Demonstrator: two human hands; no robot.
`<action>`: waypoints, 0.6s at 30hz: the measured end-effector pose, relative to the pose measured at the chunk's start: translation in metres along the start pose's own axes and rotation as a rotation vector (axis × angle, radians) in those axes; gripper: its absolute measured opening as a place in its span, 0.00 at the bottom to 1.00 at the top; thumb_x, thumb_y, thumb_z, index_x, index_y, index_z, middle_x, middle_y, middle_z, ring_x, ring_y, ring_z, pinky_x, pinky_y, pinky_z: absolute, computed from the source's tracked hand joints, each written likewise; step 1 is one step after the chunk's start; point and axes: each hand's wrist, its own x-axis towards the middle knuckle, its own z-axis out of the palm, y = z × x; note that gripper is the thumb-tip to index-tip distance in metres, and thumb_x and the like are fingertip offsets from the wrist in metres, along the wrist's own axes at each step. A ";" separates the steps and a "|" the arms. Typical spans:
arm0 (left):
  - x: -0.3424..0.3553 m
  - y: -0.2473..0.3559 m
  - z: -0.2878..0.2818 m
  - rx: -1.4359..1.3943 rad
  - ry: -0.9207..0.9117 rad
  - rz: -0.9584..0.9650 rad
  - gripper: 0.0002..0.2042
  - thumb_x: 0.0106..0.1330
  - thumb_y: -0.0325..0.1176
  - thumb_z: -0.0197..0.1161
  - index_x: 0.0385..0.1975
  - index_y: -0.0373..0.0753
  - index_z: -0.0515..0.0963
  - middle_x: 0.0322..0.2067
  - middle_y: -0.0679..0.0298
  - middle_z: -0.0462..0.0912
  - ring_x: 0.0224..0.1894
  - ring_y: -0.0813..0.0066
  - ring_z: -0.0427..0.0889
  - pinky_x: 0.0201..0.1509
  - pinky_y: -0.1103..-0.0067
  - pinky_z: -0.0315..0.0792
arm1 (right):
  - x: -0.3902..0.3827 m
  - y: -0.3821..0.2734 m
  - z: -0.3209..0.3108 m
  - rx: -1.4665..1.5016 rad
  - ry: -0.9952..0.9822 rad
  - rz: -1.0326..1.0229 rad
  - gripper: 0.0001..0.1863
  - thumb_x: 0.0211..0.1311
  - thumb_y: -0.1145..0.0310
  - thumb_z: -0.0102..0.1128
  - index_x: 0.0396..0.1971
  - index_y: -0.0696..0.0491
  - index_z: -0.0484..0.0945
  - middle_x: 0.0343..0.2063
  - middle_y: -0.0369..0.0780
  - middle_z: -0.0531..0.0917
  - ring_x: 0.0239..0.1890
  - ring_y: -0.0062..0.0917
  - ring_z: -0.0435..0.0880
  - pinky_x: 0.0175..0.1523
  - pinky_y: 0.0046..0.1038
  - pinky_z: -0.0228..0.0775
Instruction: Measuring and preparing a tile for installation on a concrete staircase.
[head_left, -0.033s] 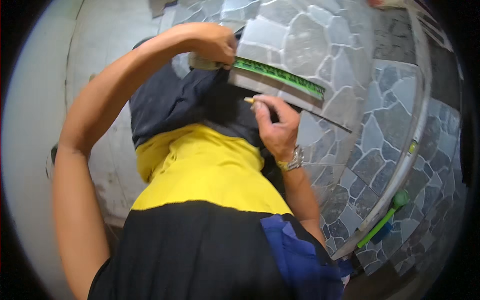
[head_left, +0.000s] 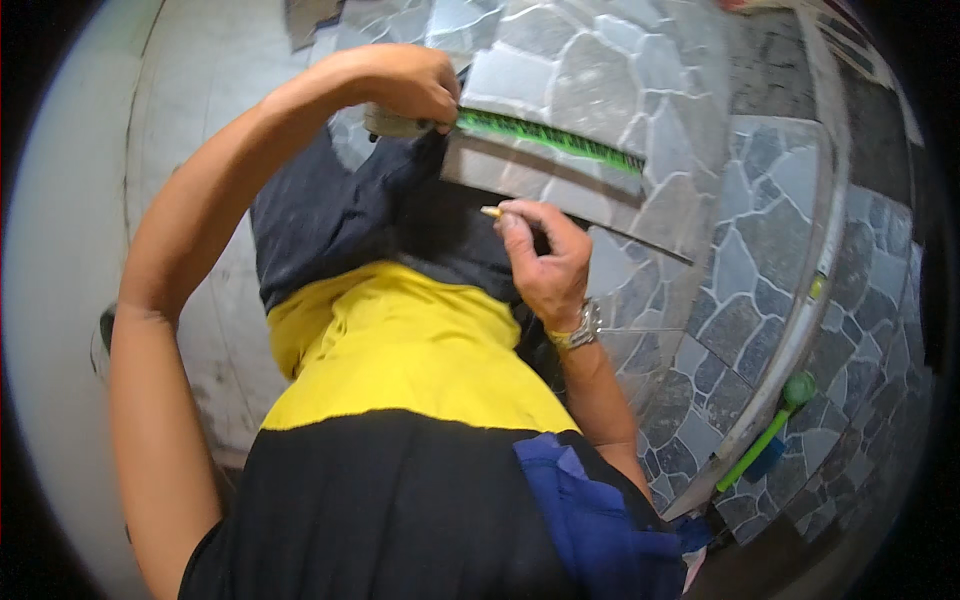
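Perhaps a skewed strip: if my left hand shifts, the long, thin green strip with dark markings could swing askew over the flat, grey, rectangular slab.
Dropped stick: a loose pinch could let the short, slim, yellowish stick fall onto my black trousers.
Left hand: curled closed on the strip's near end; its grip on the beige, rounded case I cannot tell.
Right hand: nearly closed, thumb and fingers pinching the stick, apart from the strip.
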 end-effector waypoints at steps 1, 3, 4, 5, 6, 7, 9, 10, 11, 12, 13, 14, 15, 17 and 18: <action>0.008 -0.006 -0.015 -0.055 0.066 0.020 0.15 0.61 0.41 0.62 0.37 0.37 0.89 0.30 0.59 0.89 0.32 0.68 0.85 0.42 0.73 0.77 | -0.002 0.001 -0.006 0.028 0.020 0.009 0.07 0.67 0.74 0.63 0.42 0.57 0.84 0.31 0.42 0.88 0.33 0.26 0.88 0.38 0.25 0.78; 0.024 -0.012 -0.043 -0.100 0.207 0.019 0.15 0.62 0.41 0.62 0.36 0.37 0.88 0.29 0.61 0.87 0.32 0.71 0.83 0.41 0.75 0.76 | -0.004 0.004 -0.017 0.050 0.063 -0.004 0.07 0.68 0.74 0.62 0.43 0.57 0.84 0.32 0.41 0.88 0.32 0.24 0.88 0.37 0.24 0.77; 0.039 -0.012 -0.055 -0.094 0.280 0.014 0.14 0.62 0.40 0.61 0.36 0.37 0.88 0.28 0.61 0.87 0.31 0.72 0.82 0.41 0.75 0.76 | -0.005 0.007 -0.022 0.074 0.087 0.024 0.07 0.68 0.74 0.62 0.44 0.57 0.84 0.32 0.41 0.88 0.32 0.23 0.87 0.37 0.24 0.77; 0.045 -0.010 -0.073 -0.087 0.275 0.045 0.15 0.64 0.40 0.60 0.38 0.38 0.88 0.29 0.61 0.87 0.31 0.71 0.82 0.40 0.75 0.75 | -0.003 0.006 -0.025 0.110 0.100 0.046 0.08 0.69 0.74 0.61 0.45 0.57 0.83 0.32 0.41 0.88 0.32 0.22 0.87 0.37 0.23 0.77; 0.061 -0.017 -0.086 -0.004 0.280 0.062 0.16 0.64 0.41 0.59 0.39 0.37 0.87 0.30 0.60 0.87 0.32 0.71 0.83 0.40 0.73 0.76 | 0.001 0.002 -0.029 0.104 0.122 0.028 0.08 0.69 0.74 0.61 0.45 0.57 0.83 0.32 0.41 0.88 0.32 0.22 0.87 0.37 0.23 0.77; 0.078 -0.030 -0.097 0.045 0.280 0.086 0.16 0.64 0.41 0.59 0.39 0.36 0.87 0.30 0.59 0.87 0.32 0.70 0.83 0.40 0.72 0.76 | 0.003 0.000 -0.030 0.082 0.133 0.011 0.08 0.69 0.75 0.62 0.44 0.57 0.83 0.32 0.41 0.88 0.31 0.22 0.86 0.37 0.23 0.77; 0.102 -0.048 -0.112 0.112 0.281 0.131 0.17 0.64 0.42 0.59 0.39 0.36 0.87 0.30 0.59 0.87 0.32 0.70 0.83 0.40 0.71 0.76 | 0.005 -0.002 -0.032 0.045 0.170 -0.003 0.08 0.68 0.76 0.62 0.44 0.58 0.84 0.31 0.40 0.87 0.31 0.21 0.86 0.36 0.22 0.76; 0.110 -0.054 -0.117 0.155 0.277 0.137 0.17 0.64 0.42 0.58 0.40 0.35 0.87 0.30 0.59 0.87 0.32 0.70 0.83 0.40 0.70 0.76 | 0.004 -0.004 -0.033 0.038 0.195 -0.007 0.08 0.68 0.76 0.62 0.44 0.58 0.84 0.31 0.40 0.87 0.31 0.21 0.86 0.36 0.22 0.76; 0.115 -0.055 -0.124 0.196 0.272 0.142 0.17 0.65 0.42 0.58 0.41 0.35 0.86 0.30 0.59 0.87 0.32 0.70 0.83 0.40 0.69 0.77 | 0.002 -0.006 -0.034 0.050 0.197 0.007 0.08 0.68 0.76 0.62 0.44 0.58 0.84 0.31 0.40 0.87 0.31 0.21 0.86 0.36 0.22 0.76; 0.118 -0.057 -0.129 0.211 0.269 0.160 0.17 0.65 0.42 0.58 0.41 0.35 0.86 0.30 0.59 0.87 0.32 0.70 0.83 0.40 0.69 0.77 | 0.001 -0.007 -0.036 0.065 0.197 0.022 0.08 0.67 0.76 0.62 0.44 0.58 0.84 0.31 0.40 0.87 0.31 0.21 0.86 0.36 0.22 0.76; 0.119 -0.057 -0.132 0.208 0.232 0.122 0.17 0.65 0.42 0.58 0.42 0.36 0.86 0.30 0.59 0.87 0.32 0.70 0.83 0.40 0.69 0.77 | -0.002 -0.004 -0.038 0.063 0.194 0.044 0.08 0.68 0.76 0.62 0.44 0.58 0.84 0.31 0.40 0.87 0.31 0.21 0.86 0.36 0.22 0.76; 0.122 -0.051 -0.133 0.206 0.192 0.086 0.17 0.65 0.42 0.58 0.43 0.36 0.86 0.31 0.59 0.87 0.33 0.70 0.83 0.40 0.69 0.77 | -0.005 0.001 -0.039 0.059 0.220 0.048 0.08 0.68 0.76 0.62 0.44 0.58 0.84 0.31 0.40 0.87 0.31 0.21 0.86 0.36 0.22 0.76; 0.126 -0.046 -0.133 0.218 0.183 0.104 0.17 0.65 0.42 0.58 0.43 0.36 0.86 0.31 0.59 0.87 0.33 0.70 0.83 0.40 0.69 0.77 | -0.008 0.005 -0.039 0.080 0.236 0.073 0.08 0.68 0.76 0.62 0.44 0.58 0.84 0.31 0.39 0.87 0.31 0.21 0.86 0.36 0.23 0.76; 0.128 -0.040 -0.135 0.213 0.194 0.009 0.17 0.66 0.41 0.58 0.44 0.38 0.86 0.32 0.59 0.87 0.32 0.70 0.84 0.40 0.70 0.77 | -0.010 0.012 -0.038 0.108 0.261 0.099 0.08 0.68 0.75 0.62 0.43 0.58 0.84 0.30 0.39 0.87 0.31 0.21 0.86 0.36 0.23 0.76; 0.132 -0.036 -0.136 0.223 0.185 0.017 0.17 0.66 0.41 0.58 0.44 0.38 0.86 0.32 0.59 0.87 0.32 0.70 0.84 0.40 0.70 0.77 | -0.012 0.014 -0.038 0.121 0.261 0.144 0.08 0.68 0.75 0.62 0.43 0.58 0.84 0.30 0.40 0.87 0.31 0.22 0.86 0.36 0.23 0.76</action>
